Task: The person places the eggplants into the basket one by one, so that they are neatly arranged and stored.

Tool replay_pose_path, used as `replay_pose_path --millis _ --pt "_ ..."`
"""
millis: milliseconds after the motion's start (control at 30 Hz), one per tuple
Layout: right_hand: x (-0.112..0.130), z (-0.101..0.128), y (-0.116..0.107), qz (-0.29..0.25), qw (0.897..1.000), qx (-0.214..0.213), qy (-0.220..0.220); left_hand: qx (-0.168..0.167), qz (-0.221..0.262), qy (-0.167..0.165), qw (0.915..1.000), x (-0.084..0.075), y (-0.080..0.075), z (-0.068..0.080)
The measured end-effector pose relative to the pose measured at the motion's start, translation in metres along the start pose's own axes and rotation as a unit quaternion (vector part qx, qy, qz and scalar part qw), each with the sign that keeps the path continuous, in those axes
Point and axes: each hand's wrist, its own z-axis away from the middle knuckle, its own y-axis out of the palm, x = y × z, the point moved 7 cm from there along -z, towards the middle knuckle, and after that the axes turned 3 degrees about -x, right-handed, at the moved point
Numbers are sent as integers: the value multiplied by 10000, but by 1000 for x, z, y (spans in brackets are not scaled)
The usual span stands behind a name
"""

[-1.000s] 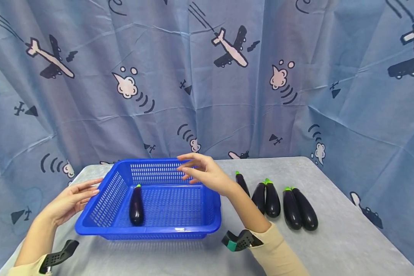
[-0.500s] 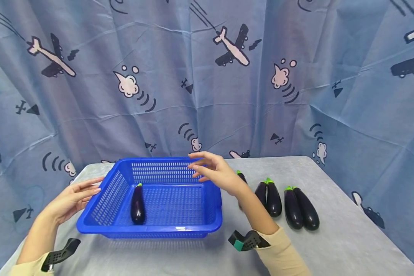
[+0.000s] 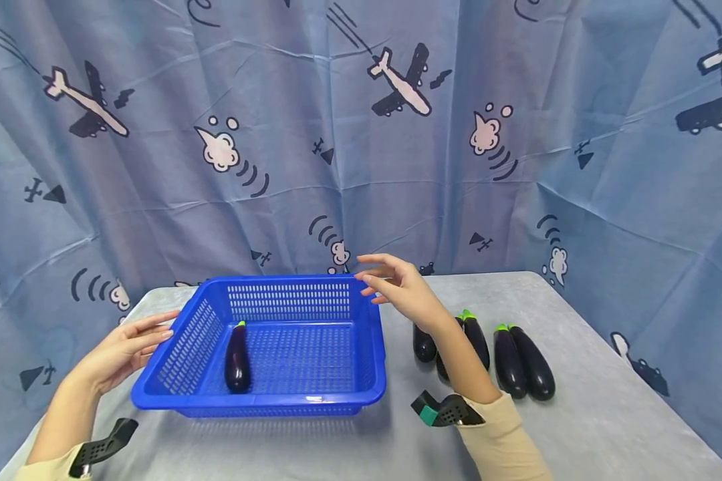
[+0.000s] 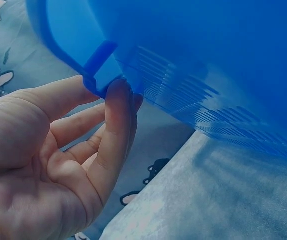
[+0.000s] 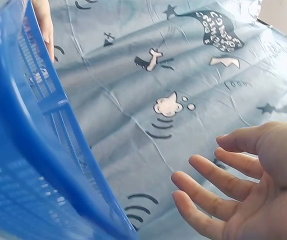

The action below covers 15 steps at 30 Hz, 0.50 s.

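A blue plastic basket stands on the grey table, with one dark purple eggplant lying in its left part. My left hand holds the basket's left rim; in the left wrist view its thumb and fingertips meet at the rim edge. My right hand is above the basket's back right corner, its fingers loosely bent and holding nothing; in the right wrist view it is apart from the basket wall. Past it, another eggplant is partly covered by the right hand and wrist.
Right of the basket lie more eggplants: a pair partly behind the right forearm, and another pair farther right. A blue curtain with airplane prints hangs behind the table.
My right hand has moved right, from over the basket to its back right corner, now covering part of the nearest eggplant. The left hand and basket have stayed in place.
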Motion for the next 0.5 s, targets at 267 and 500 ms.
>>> replay_pose_path --millis 267,500 --pt "-13 2 -31 21 9991 -367 192 62 95 25 9999 0 1 -1" --pt "-30 3 -48 -36 9971 -585 493 81 109 -1 9999 2 -1 0"
